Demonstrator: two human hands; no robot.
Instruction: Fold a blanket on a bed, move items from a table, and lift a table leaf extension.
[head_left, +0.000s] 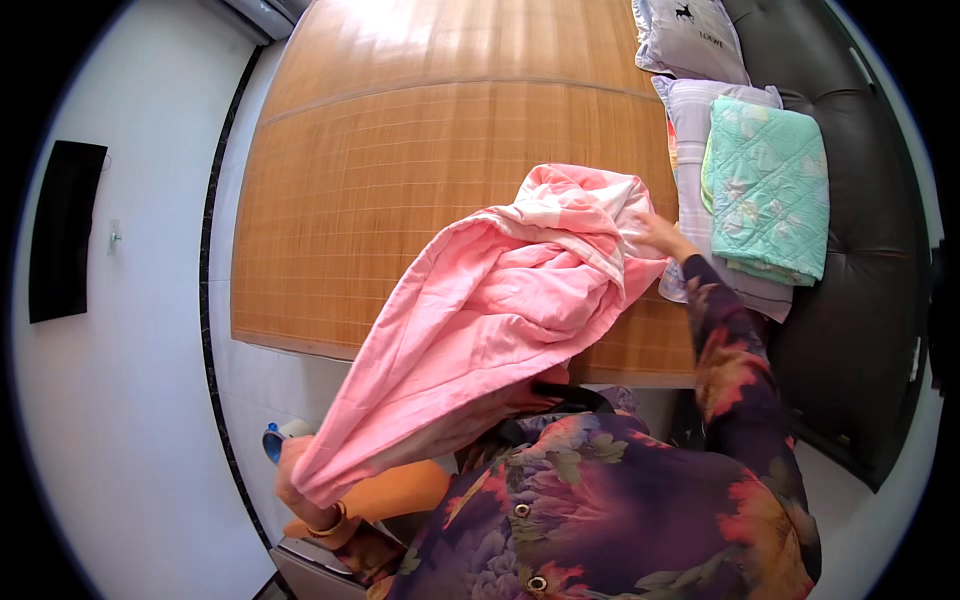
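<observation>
A pink and white quilt (517, 292) lies bunched on the bamboo mat (360, 225) of the bed. One of its corners is stretched down past the bed's front edge to the lower left. There my left hand (296, 476) grips that corner, its fingers partly hidden by the cloth. At the quilt's right end, my right hand (656, 234) touches the white-and-pink folds. Its fingertips sink into the fabric, so whether they pinch it is unclear.
Right of the quilt, a folded green quilted blanket (772, 187) rests on a striped pillow (690, 120). Another pillow (690, 41) lies farther back. A dark padded headboard (862, 210) borders the right side. An orange object (401, 491) and a blue item (272, 442) are near my left hand.
</observation>
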